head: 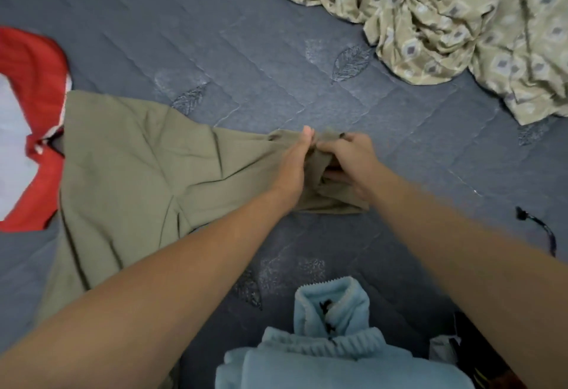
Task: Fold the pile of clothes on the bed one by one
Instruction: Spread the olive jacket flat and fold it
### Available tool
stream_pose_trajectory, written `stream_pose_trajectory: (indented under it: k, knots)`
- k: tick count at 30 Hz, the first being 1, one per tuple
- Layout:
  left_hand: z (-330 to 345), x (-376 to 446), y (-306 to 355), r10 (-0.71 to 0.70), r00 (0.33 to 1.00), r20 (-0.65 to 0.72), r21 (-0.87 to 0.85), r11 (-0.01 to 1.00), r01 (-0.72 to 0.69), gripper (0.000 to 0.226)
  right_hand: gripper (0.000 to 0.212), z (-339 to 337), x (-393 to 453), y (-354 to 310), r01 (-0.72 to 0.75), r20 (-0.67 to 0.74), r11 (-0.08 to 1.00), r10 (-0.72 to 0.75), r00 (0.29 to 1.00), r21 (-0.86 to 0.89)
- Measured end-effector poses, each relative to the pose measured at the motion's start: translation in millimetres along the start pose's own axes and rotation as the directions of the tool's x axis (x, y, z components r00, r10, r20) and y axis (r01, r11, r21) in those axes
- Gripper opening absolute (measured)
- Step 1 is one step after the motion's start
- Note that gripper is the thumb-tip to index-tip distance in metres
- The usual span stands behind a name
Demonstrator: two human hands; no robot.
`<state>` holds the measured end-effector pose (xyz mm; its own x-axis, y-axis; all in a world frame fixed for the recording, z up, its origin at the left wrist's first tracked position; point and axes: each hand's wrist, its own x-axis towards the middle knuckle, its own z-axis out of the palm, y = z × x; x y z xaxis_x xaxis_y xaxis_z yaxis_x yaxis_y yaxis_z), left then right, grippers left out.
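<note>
An olive-green garment lies spread across the dark grey quilted bed, running from the left to the centre. Its narrow end is bunched at the centre. My left hand holds that bunched end from the left, thumb up on the fabric. My right hand grips the same end from the right, fingers curled into the cloth. A crumpled beige patterned cloth sits heaped at the top right. A folded light-blue fleece top lies at the bottom centre, near me.
A red and white garment lies at the left edge, partly under the olive one. A dark cord rests on the quilt at the right. Dark items show at the bottom right corner.
</note>
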<state>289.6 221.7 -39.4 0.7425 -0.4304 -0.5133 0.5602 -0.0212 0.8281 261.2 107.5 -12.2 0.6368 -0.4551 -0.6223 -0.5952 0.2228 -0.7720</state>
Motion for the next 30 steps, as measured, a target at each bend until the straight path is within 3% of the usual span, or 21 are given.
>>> stream_pose_trajectory:
  k: [4,7,9,11,12,13,15,16,18,19,21,22,23,24,25,26,27,30]
  knots:
    - [-56,-5,16,0.055,0.993,-0.108,-0.013,0.998,-0.057,0.044,0.031,73,-12,-2,-0.06,0.228,0.998,0.056,0.972,0.01]
    - [-100,-9,12,0.053,0.988,-0.142,0.074,0.996,-0.043,0.042,0.04,94,-8,6,-0.131,0.34,0.989,0.1,0.935,0.069]
    - [-120,-7,1,0.07,0.98,-0.186,0.162,0.986,-0.04,0.03,0.037,102,-8,11,-0.106,0.333,0.993,0.083,0.939,0.05]
    - [-134,-7,-4,0.127,0.958,-0.258,0.272,0.961,-0.055,0.008,0.026,107,-6,20,0.094,0.215,0.992,-0.075,0.974,-0.083]
    - [-140,-8,-5,0.146,0.943,-0.3,0.303,0.951,-0.051,0.002,0.023,104,-2,27,0.265,0.137,0.926,-0.235,0.962,-0.268]
    - [-145,-10,-3,0.161,0.927,-0.34,0.324,0.945,-0.045,0.002,0.024,100,1,35,0.395,0.103,0.777,-0.398,0.912,-0.49]
    - [-160,-15,0,0.184,0.898,-0.4,0.311,0.949,-0.056,0.005,0.036,92,5,47,0.468,0.16,0.441,-0.574,0.803,-0.766]
    - [-170,-15,0,0.192,0.889,-0.416,0.308,0.95,-0.061,0.007,0.044,89,5,51,0.453,0.194,0.354,-0.572,0.797,-0.818]
    - [-192,-13,3,0.205,0.865,-0.457,0.366,0.93,-0.028,0.006,0.058,86,6,60,0.411,0.237,0.285,-0.489,0.839,-0.866]
    - [-201,-13,6,0.237,0.843,-0.483,0.449,0.894,0.005,0.017,0.061,86,8,65,0.394,0.252,0.254,-0.452,0.856,-0.883]
    - [-209,-17,12,0.427,0.772,-0.471,0.713,0.7,0.048,0.048,0.063,88,9,76,0.377,0.262,0.175,-0.463,0.847,-0.91]
    - [-210,-20,14,0.579,0.725,-0.374,0.854,0.519,0.026,0.059,0.063,89,11,82,0.361,0.246,0.154,-0.49,0.836,-0.92]
    - [-207,-25,16,0.68,0.711,-0.179,0.951,0.305,-0.053,0.065,0.063,88,11,87,0.343,0.224,0.156,-0.503,0.834,-0.926]
    - [-203,-27,12,0.677,0.733,0.063,0.979,0.101,-0.177,0.068,0.063,87,12,93,0.322,0.207,0.161,-0.493,0.845,-0.933]
    - [-203,-26,2,0.584,0.768,0.264,0.955,-0.046,-0.293,0.07,0.064,86,14,100,0.306,0.201,0.158,-0.471,0.859,-0.939]
    - [-205,-24,-9,0.453,0.816,0.36,0.931,-0.129,-0.34,0.072,0.065,84,16,106,0.301,0.21,0.138,-0.453,0.866,-0.943]
    - [-210,-19,-22,0.339,0.866,0.368,0.929,-0.166,-0.33,0.075,0.067,82,18,111,0.304,0.223,0.114,-0.452,0.864,-0.946]
    - [-226,-6,-47,0.285,0.909,0.305,0.945,-0.207,-0.252,0.079,0.07,76,25,115,0.327,0.254,0.076,-0.475,0.843,-0.942]
